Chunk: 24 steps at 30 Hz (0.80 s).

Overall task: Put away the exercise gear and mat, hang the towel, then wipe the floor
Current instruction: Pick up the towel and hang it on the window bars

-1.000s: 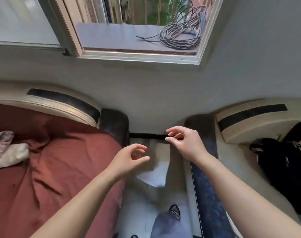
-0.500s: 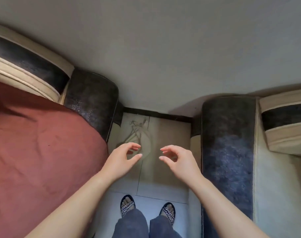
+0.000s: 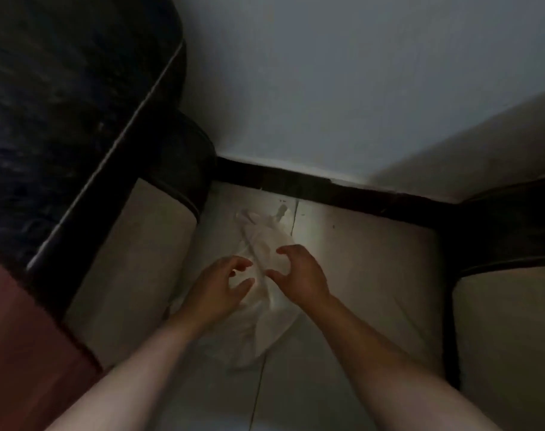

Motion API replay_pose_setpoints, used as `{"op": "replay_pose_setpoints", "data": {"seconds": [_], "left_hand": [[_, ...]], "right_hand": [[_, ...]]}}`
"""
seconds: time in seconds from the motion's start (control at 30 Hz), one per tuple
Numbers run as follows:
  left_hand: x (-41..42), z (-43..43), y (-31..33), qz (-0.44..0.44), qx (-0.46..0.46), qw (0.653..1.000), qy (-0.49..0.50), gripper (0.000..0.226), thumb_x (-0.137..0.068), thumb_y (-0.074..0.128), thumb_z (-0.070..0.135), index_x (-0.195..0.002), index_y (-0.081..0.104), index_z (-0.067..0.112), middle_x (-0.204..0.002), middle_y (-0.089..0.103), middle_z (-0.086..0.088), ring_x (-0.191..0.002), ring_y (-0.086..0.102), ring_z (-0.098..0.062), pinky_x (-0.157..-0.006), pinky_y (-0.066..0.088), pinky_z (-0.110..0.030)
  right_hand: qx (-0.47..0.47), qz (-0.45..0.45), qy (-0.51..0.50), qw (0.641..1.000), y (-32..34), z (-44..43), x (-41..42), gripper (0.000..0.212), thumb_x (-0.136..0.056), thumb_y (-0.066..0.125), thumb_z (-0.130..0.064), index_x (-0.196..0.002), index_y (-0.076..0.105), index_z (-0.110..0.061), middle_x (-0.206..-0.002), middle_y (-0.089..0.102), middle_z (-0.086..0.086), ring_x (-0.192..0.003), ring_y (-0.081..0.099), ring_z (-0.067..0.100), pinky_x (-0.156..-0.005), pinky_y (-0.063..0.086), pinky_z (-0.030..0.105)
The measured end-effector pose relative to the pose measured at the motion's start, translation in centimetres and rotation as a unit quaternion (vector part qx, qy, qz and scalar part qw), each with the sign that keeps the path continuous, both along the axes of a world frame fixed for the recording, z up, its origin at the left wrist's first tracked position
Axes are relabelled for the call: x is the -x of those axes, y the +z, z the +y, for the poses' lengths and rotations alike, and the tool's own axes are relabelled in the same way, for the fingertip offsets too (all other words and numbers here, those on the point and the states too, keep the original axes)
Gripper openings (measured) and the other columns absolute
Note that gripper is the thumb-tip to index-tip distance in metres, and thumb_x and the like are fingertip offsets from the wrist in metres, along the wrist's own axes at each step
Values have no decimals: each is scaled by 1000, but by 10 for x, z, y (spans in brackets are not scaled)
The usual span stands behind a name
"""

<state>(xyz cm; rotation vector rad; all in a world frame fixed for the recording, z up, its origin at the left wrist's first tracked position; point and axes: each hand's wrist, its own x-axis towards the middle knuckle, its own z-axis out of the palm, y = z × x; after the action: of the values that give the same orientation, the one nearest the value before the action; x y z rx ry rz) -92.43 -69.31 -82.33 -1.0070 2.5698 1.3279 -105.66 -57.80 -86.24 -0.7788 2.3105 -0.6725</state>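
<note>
A crumpled white cloth (image 3: 265, 309) lies on the pale tiled floor (image 3: 358, 275) in the narrow gap between two sofas, close to the wall. My left hand (image 3: 218, 290) and my right hand (image 3: 299, 275) hover just over the cloth, side by side, fingers spread and loosely curved, holding nothing. The picture is dim and blurred, so whether a fingertip touches the cloth is unclear.
A dark-and-cream sofa arm (image 3: 134, 250) with a red cover (image 3: 16, 353) bounds the left side. Another sofa (image 3: 507, 306) bounds the right. A black skirting board (image 3: 327, 185) runs along the grey wall (image 3: 358, 88) ahead.
The view has dropped from the window to the floor and closed in. Both hands have lowered toward the white cloth, and the scene has turned darker.
</note>
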Motion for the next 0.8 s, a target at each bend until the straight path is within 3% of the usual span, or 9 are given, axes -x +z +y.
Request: {"op": "replay_pose_setpoints", "data": {"seconds": [0.03, 0.1, 0.2, 0.3, 0.47, 0.57, 0.7, 0.8], "left_hand": [[1, -4, -15, 1, 9, 1000, 1, 25, -82, 68, 20, -107, 61, 22, -106, 58, 5, -93, 56, -11, -79, 42, -11], [1, -11, -36, -4, 15, 1000, 9, 25, -82, 68, 22, -107, 61, 23, -107, 57, 6, -93, 56, -11, -80, 43, -15], [0, -18, -43, -10, 19, 1000, 7, 26, -82, 68, 22, -107, 61, 23, -108, 57, 5, -93, 57, -13, -82, 43, -20], [-2, -17, -14, -14, 7, 1000, 20, 27, -81, 69, 19, -107, 60, 22, -109, 59, 1, -96, 58, -17, -86, 45, -26], [1, 7, 109, -32, -24, 999, 12, 36, -81, 68, 17, -114, 57, 23, -116, 54, 3, -105, 54, -14, -90, 42, -24], [5, 12, 214, -9, 5, 1000, -2, 49, -78, 71, 17, -123, 54, 20, -120, 54, 1, -109, 53, -15, -90, 36, -19], [9, 19, 367, -1, 11, 998, -58, 60, -74, 75, 19, -129, 50, 19, -126, 52, 1, -112, 49, -9, -94, 32, -14], [14, 31, 474, 14, 1, 995, -103, 62, -72, 77, 24, -128, 52, 23, -126, 51, 6, -111, 44, -2, -94, 29, -10]], "right_hand": [[-22, 9, 3, 1000, -21, -6, 2, 63, -78, 68, -45, -132, 47, -18, -136, 44, 3, -121, 46, 21, -96, 43, 33], [-61, 18, 0, 998, -52, -15, 5, 65, -80, 66, -46, -133, 45, -14, -139, 39, 5, -122, 43, 25, -93, 43, 35], [-36, 19, -27, 999, -61, -22, 9, 34, -90, 56, -31, -117, 60, -11, -125, 53, 8, -108, 54, 23, -81, 41, 27], [21, 22, -35, 999, -20, -14, 4, 24, -92, 56, -26, -109, 62, -11, -113, 62, 7, -98, 59, 23, -75, 37, 23], [103, -14, -49, 993, 128, 22, -15, 11, -89, 61, -22, -95, 61, -12, -89, 67, 5, -76, 58, 15, -66, 37, 21], [125, -27, -52, 990, 247, 46, -22, 9, -89, 61, -20, -94, 62, -13, -86, 67, 1, -75, 56, 11, -64, 37, 17], [177, 13, -32, 984, 410, 81, -23, 2, -88, 63, -19, -87, 62, -19, -75, 59, -13, -66, 51, 1, -60, 37, 13], [228, 42, -48, 972, 534, 101, -17, 10, -86, 64, -18, -79, 57, -19, -65, 53, -13, -58, 47, 3, -55, 38, 17]]}}
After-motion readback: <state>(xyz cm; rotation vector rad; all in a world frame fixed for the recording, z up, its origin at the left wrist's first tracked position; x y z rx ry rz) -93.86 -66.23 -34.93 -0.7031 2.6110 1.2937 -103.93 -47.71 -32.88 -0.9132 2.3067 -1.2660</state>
